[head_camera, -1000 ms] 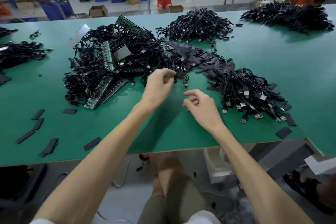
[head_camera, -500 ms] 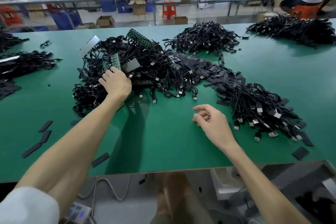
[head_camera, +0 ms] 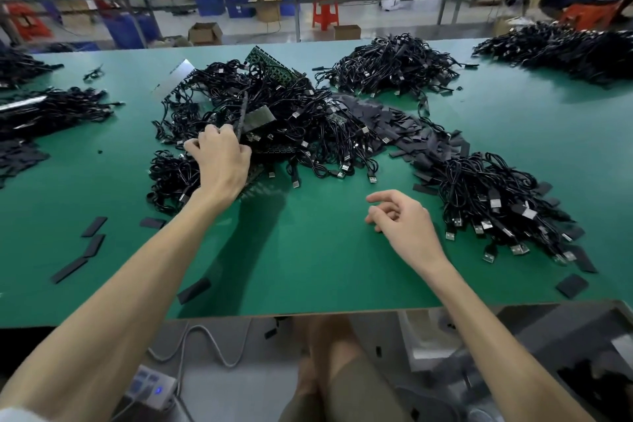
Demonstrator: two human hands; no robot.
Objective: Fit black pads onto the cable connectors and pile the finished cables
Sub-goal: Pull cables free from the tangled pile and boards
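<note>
Hundreds of cables [head_camera: 274, 127] lie tangled in the big heap in the middle of the bench [head_camera: 325, 267], with green board strips [head_camera: 270, 68] mixed in among them. My left hand [head_camera: 221, 161] is at the near left side of that heap, fingers curled into it and gripping a dark strand [head_camera: 241, 113] that rises out of the tangle. It is probably a cable, though I cannot tell for sure. Just right of the heap, the stock of black pads [head_camera: 387, 123] runs in a long drift. At the near end of the drift sits a smaller heap [head_camera: 496, 195], its metal plugs fanned toward me, and some of those plugs seem to carry pads. I take this for the finished pile.

My right hand [head_camera: 407, 223] hovers low over bare bench between the two heaps, its fingers loosely bent and holding nothing. I have no pad picked up at this moment and no connector lined up.

Judging by the sizes, the smaller heap is modest beside the tangle, so most of the job is left. A few loose pads [head_camera: 92, 226] lie scattered along the near left of the bench. More dark heaps [head_camera: 394, 68] sit farther back, and I cannot tell what state they are in.
</note>
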